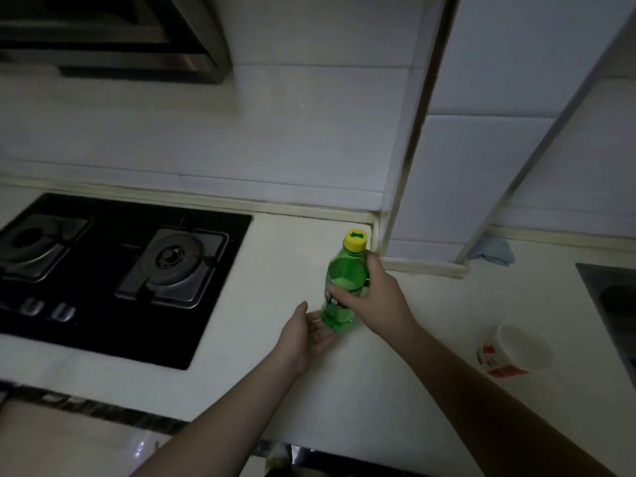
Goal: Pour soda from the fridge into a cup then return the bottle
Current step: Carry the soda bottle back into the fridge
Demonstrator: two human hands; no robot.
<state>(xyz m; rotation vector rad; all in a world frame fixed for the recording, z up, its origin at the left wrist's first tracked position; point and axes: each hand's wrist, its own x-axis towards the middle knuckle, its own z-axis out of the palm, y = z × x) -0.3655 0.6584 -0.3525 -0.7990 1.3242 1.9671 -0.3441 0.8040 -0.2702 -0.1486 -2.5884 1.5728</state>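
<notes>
With the right hand [373, 297] gripping the capped green bottle [340, 287] mid-tabletop [378, 390], the relaxed left hand [306, 335] should probably steady its base before uncapping; the cup [512, 351] waits near the right edge.

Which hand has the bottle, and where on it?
The right hand grips the green bottle around its middle; the left hand is open beside its base.

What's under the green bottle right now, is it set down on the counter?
The left hand lies open, palm up, beside and partly under the base of the green bottle, which the right hand grips. Whether the base touches the counter is hidden.
</notes>
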